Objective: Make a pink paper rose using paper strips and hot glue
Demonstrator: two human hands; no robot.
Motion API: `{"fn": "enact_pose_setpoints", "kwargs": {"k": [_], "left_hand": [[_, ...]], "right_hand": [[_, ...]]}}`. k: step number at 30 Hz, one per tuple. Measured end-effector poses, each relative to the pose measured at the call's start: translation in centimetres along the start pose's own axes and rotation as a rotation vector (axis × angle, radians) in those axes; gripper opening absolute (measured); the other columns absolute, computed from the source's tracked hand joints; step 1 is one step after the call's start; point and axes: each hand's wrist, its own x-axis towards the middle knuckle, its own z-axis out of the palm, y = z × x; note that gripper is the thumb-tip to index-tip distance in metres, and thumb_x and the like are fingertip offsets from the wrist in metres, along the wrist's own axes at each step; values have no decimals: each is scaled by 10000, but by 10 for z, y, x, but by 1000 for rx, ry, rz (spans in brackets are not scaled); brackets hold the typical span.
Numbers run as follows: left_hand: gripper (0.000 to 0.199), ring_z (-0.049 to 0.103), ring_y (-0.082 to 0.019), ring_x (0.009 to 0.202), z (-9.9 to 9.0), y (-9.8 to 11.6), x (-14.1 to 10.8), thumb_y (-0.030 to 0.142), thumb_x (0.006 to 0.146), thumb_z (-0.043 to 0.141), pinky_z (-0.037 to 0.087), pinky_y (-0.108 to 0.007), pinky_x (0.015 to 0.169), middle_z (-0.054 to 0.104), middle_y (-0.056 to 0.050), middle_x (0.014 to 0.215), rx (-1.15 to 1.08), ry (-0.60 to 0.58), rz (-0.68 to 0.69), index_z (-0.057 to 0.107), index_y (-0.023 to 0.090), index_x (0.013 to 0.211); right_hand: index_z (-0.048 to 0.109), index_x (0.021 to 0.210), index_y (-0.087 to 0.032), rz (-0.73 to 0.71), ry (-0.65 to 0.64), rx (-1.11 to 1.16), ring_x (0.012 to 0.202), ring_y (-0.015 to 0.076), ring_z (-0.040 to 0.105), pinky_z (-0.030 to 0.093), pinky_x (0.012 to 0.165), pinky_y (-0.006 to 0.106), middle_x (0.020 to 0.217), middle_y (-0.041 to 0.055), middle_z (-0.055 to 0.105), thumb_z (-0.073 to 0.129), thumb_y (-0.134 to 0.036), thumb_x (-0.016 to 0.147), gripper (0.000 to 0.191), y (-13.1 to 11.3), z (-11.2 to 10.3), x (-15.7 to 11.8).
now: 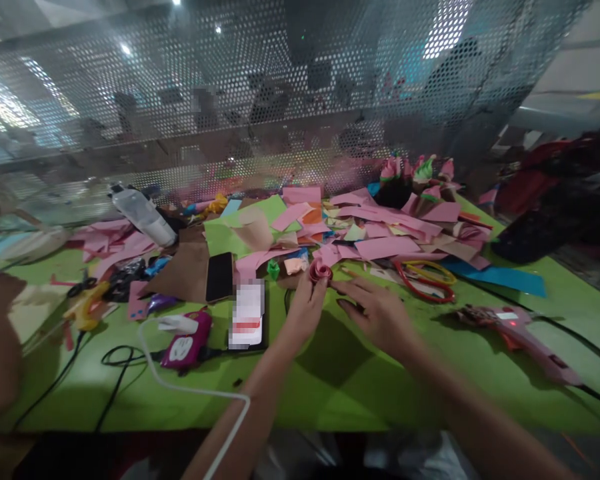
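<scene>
My left hand (pixel 307 310) is closed around the base of a rolled pink paper rose (pixel 321 270), holding it upright above the green table. To its right, my right hand (pixel 377 310) has its fingers stretched toward the rose, the thumb apart from the index finger; nothing shows between them. Whether its fingertips touch the rose, I cannot tell. Just behind the right fingers lies a thin pencil-like stick (pixel 353 275). A pair of red-handled scissors (pixel 425 288) rests further right. Left of the rose is a small green paper piece (pixel 273 269).
Pink paper strips (pixel 387 248) cover the table's back, before a perforated metal screen (pixel 280 100). A pink glue gun (pixel 525 333) lies right, a yellow one (pixel 87 307) left. Two phones (pixel 220 277), a magenta power bank (pixel 187 340) and a white cable (pixel 195 389) lie left.
</scene>
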Motion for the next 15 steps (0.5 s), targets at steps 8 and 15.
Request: {"fn": "enact_pose_setpoints", "kwargs": {"k": [8, 15], "left_hand": [[387, 512, -263, 1295, 3, 8, -2, 334, 838, 693, 356, -413, 1137, 626, -70, 1314, 4, -3, 17, 653, 275, 1218], [276, 574, -264, 1137, 5, 14, -2, 316, 820, 695, 341, -388, 1113, 683, -78, 1136, 96, 9, 108, 695, 246, 1087]], "right_hand": [[691, 1176, -222, -44, -1, -125, 799, 218, 694, 498, 670, 317, 975, 73, 749, 497, -195, 932, 312, 1, -3, 1], [712, 1146, -257, -9, 36, -177, 815, 213, 696, 499, 669, 306, 969, 58, 758, 496, -205, 933, 308, 2, -2, 0]]}}
